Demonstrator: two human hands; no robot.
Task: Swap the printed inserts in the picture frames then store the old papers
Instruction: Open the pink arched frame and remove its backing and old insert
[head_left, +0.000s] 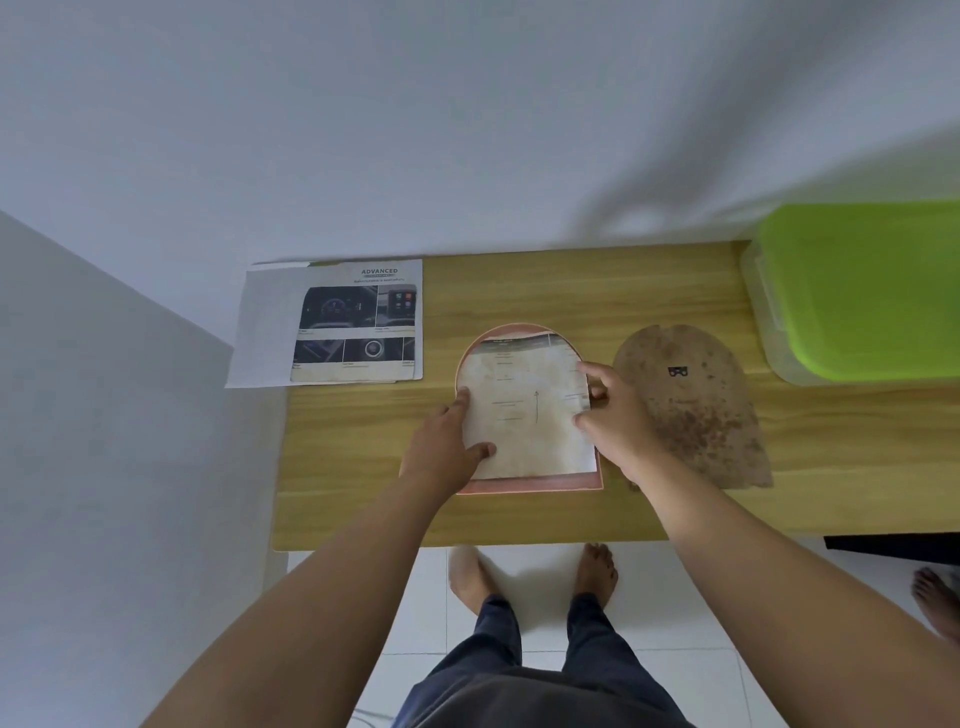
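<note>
right hand (618, 415) pinches the right edge of the cream, arch-topped printed paper insert (530, 410), fingers curled over it. left hand (447, 447) lies flat, index finger and thumb pressing the left edge. the insert lies on the salmon-pink arched picture frame (530, 486), mid-table, pink rim showing below it.

judgement: looks like seating the sheet. pin with your left, slide with your right until the arches match. lift little, since the paper looks soft and may crease.

brown stained arched backing board (696, 410) just right of the frame. printed brochure sheets (358, 322) back left, clear plastic box with lime-green lid (857, 291) far right, all on the light wooden table (519, 291).
</note>
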